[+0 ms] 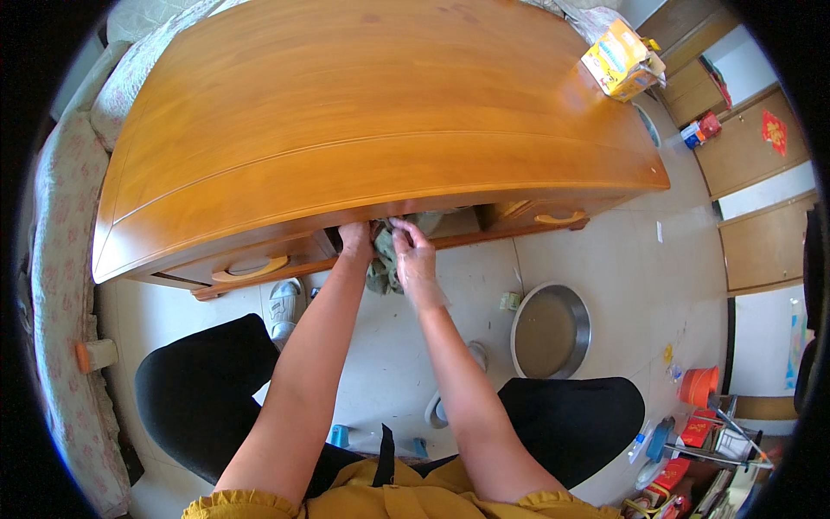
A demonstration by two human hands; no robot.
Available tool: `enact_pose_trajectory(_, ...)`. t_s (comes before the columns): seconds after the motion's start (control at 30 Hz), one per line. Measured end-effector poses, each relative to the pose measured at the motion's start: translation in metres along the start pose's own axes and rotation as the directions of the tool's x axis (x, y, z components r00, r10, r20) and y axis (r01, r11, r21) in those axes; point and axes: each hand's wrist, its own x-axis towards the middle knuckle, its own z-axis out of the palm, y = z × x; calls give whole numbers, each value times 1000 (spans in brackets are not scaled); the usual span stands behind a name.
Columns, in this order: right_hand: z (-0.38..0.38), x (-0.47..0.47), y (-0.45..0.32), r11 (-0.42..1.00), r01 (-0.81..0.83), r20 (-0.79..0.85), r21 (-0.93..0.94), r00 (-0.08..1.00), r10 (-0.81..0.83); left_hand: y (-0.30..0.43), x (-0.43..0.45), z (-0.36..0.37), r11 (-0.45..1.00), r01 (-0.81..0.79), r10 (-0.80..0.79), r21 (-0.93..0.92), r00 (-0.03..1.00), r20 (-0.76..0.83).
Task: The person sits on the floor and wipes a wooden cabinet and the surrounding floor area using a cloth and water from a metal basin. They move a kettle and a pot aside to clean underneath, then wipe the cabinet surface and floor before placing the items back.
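My left hand (356, 237) reaches into the open middle compartment (459, 224) of a wooden coffee table (363, 110). Its fingers are hidden behind a damp-looking green cloth (384, 263) and under the table's edge, so their grip cannot be seen. With thumb and fingertips, my right hand (416, 263) grips the same cloth from its right side. The cloth hangs bunched between both hands over the compartment's front edge. Inside, to the right of the cloth, part of a pale thing (431, 220) shows, too shaded to identify.
A metal basin (551, 331) of murky water stands on the tiled floor at right, with a small box (509, 301) beside it. Curved handles (250, 268) mark the table's drawers. An opened yellow carton (622, 61) sits on its far right corner. A floral-covered sofa (71, 259) borders the left.
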Motion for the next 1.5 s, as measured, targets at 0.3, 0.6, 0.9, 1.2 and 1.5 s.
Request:
enact_pose_trajectory(0.3,-29,-50,81,942,-177,-255,285,934,252,-11,12,17,937,-71,28,-342,991,-129)
enact_pose_trajectory(0.6,-60,-72,140,505,-319,-101,802,761,641,-6,-31,-35,861,-171,209,479,977,-27)
enact_pose_trajectory(0.9,-75,-74,164,541,-301,-90,786,809,581,-63,-82,-43,844,23,76,536,984,-161)
enact_pose_trajectory(1.2,-87,-18,154,379,-131,-156,916,754,638,-37,-16,-93,424,-421,-13,802,883,470)
enact_pose_trajectory(1.5,-107,81,177,661,-28,-392,750,786,477,213,-283,23,437,-445,-422,781,665,616)
